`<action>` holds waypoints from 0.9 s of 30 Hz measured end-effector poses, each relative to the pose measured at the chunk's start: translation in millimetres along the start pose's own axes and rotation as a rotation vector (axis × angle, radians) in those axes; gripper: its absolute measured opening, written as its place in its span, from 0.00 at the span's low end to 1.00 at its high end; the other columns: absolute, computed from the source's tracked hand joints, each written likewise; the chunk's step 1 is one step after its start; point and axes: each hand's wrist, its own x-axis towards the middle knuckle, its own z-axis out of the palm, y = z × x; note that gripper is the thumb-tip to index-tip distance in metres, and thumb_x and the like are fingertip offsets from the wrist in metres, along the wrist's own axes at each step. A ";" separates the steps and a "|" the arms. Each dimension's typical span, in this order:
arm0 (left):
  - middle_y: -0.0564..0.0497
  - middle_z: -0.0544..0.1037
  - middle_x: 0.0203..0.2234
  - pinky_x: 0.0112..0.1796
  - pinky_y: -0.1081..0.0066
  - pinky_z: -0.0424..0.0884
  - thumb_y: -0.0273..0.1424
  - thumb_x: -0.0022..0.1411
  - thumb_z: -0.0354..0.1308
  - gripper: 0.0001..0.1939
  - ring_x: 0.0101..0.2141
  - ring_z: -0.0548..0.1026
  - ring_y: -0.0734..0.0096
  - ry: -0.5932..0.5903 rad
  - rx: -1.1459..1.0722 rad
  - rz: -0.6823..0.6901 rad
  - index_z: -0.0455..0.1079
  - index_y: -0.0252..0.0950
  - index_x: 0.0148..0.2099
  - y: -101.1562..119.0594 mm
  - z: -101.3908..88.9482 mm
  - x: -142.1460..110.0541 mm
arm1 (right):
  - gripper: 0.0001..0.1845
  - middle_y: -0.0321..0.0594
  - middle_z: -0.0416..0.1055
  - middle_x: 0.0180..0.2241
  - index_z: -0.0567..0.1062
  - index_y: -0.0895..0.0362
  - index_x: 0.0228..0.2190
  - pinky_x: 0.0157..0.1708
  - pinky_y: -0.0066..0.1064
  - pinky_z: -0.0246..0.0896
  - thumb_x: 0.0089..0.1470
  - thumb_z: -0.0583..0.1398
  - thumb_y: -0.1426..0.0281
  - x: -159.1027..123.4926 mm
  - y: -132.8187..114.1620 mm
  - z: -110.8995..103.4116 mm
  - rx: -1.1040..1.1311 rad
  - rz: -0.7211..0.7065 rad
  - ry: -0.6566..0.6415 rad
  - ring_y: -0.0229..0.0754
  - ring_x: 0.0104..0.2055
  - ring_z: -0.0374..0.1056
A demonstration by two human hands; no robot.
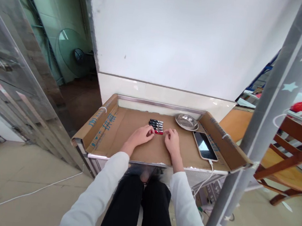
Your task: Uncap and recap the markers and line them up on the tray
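Roughly between left hand (pixel 142 134), right hand (pixel 172 140): red item (pixel 159 132).

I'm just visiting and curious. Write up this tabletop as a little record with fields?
Left hand: fingertips at the red item's left end; grip unclear
Right hand: right of it, fingers curled
Row: small dark items with silver ends, beyond it
Smartphone: right side, white cable plugged in
Metal dish: beyond smartphone
Surface: cardboard

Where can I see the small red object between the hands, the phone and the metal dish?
Small red object (pixel 159 132): head view, on its visible upper side.
Phone (pixel 205 146): head view, on the middle of its screen.
Metal dish (pixel 187 122): head view, on its inside bottom.
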 end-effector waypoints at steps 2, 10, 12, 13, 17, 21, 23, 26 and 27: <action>0.53 0.71 0.30 0.36 0.71 0.66 0.32 0.58 0.51 0.05 0.30 0.70 0.71 -0.031 0.049 0.007 0.66 0.39 0.37 1.5 -0.2 0.2 | 0.14 0.42 0.65 0.33 0.73 0.56 0.33 0.40 0.31 0.56 0.52 0.49 0.77 -0.4 -1.9 0.6 -0.020 -0.037 -0.048 0.42 0.37 0.61; 0.53 0.72 0.32 0.35 0.72 0.65 0.32 0.58 0.53 0.05 0.32 0.71 0.71 0.031 0.085 -0.002 0.68 0.39 0.36 -3.3 1.2 2.6 | 0.11 0.41 0.64 0.33 0.73 0.56 0.31 0.40 0.30 0.54 0.53 0.50 0.75 0.1 -5.8 0.1 -0.066 -0.056 -0.090 0.41 0.37 0.61; 0.53 0.72 0.31 0.35 0.71 0.65 0.33 0.58 0.53 0.05 0.32 0.70 0.71 0.017 0.100 -0.023 0.68 0.39 0.36 -4.8 2.0 3.1 | 0.11 0.41 0.64 0.34 0.72 0.56 0.34 0.40 0.30 0.54 0.53 0.50 0.75 0.2 -5.5 0.5 -0.073 -0.050 -0.085 0.41 0.37 0.61; 0.53 0.71 0.30 0.35 0.72 0.64 0.33 0.58 0.53 0.06 0.31 0.70 0.71 0.005 0.104 -0.032 0.68 0.39 0.36 -5.4 2.3 3.3 | 0.11 0.41 0.64 0.35 0.72 0.56 0.35 0.40 0.31 0.53 0.53 0.51 0.75 0.1 -5.3 1.1 -0.087 -0.047 -0.088 0.41 0.38 0.61; 0.53 0.71 0.29 0.34 0.71 0.64 0.35 0.59 0.53 0.07 0.30 0.70 0.71 -0.015 0.117 -0.046 0.69 0.39 0.36 -6.1 3.1 3.0 | 0.10 0.43 0.64 0.38 0.71 0.55 0.36 0.42 0.33 0.51 0.52 0.53 0.72 -1.0 -5.4 5.0 -0.174 -0.034 -0.109 0.44 0.42 0.59; 0.53 0.71 0.30 0.35 0.71 0.64 0.36 0.59 0.53 0.07 0.31 0.70 0.71 -0.018 0.120 -0.040 0.69 0.39 0.35 -4.6 2.5 2.2 | 0.08 0.44 0.63 0.40 0.71 0.55 0.35 0.43 0.37 0.50 0.51 0.55 0.69 -1.7 -7.9 6.3 -0.220 0.007 -0.113 0.47 0.43 0.58; 0.52 0.71 0.32 0.36 0.71 0.65 0.35 0.59 0.53 0.07 0.32 0.71 0.70 0.007 0.104 -0.032 0.69 0.39 0.36 -3.7 1.4 3.3 | 0.08 0.44 0.64 0.40 0.71 0.55 0.34 0.43 0.38 0.49 0.51 0.54 0.68 -0.9 -9.5 5.5 -0.205 0.015 -0.102 0.47 0.43 0.58; 0.51 0.70 0.36 0.39 0.70 0.66 0.33 0.61 0.51 0.07 0.35 0.71 0.71 0.074 0.059 -0.054 0.68 0.39 0.38 -2.8 -0.4 8.0 | 0.09 0.43 0.65 0.39 0.70 0.55 0.36 0.44 0.36 0.49 0.54 0.52 0.68 2.9 -10.9 3.7 -0.148 -0.008 -0.035 0.45 0.43 0.59; 0.51 0.70 0.37 0.40 0.70 0.67 0.33 0.61 0.51 0.07 0.36 0.71 0.71 0.092 0.038 -0.059 0.68 0.39 0.39 -2.9 -0.6 10.2 | 0.09 0.43 0.66 0.39 0.69 0.55 0.36 0.44 0.36 0.49 0.55 0.51 0.68 4.8 -10.9 3.4 -0.132 -0.019 -0.007 0.44 0.42 0.60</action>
